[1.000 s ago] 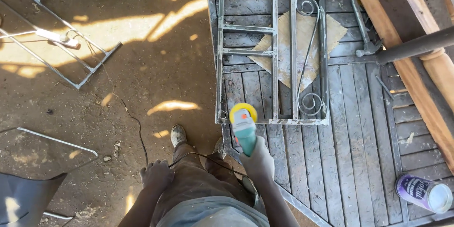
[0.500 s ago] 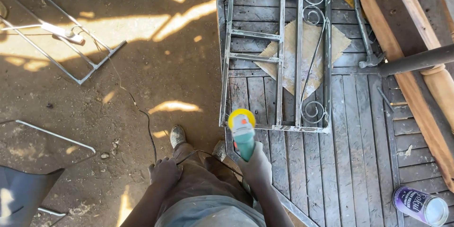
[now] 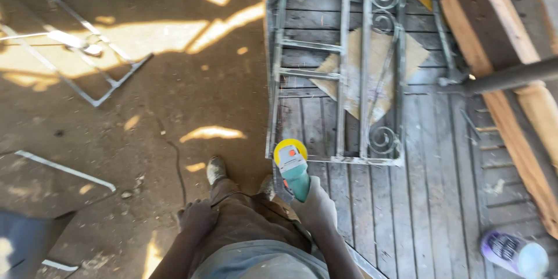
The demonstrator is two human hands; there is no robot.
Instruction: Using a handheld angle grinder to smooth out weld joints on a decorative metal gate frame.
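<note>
My right hand point(image 3: 317, 206), in a grey glove, grips a teal angle grinder point(image 3: 295, 171) with a yellow disc guard. Its disc sits at the near left corner of a grey metal grille frame point(image 3: 343, 70) with scroll ornaments, lying flat on a wooden plank platform point(image 3: 430, 197). My left hand point(image 3: 196, 218) hangs by my thigh with curled fingers and nothing in it. The grinder's black cable point(image 3: 177, 168) trails over the dirt floor. My shoes point(image 3: 216, 170) stand at the platform's edge.
A piece of cardboard point(image 3: 381, 52) lies under the frame. Wooden beams point(image 3: 500, 70) and a dark pipe point(image 3: 511, 78) cross the right side. A purple can point(image 3: 511, 253) lies at the lower right. Thin metal frames point(image 3: 87, 58) lie on the dirt at left.
The view has shifted slightly, with the frame and grinder closer to centre. The grinder stays at the frame's near left corner and my left hand stays by my thigh.
</note>
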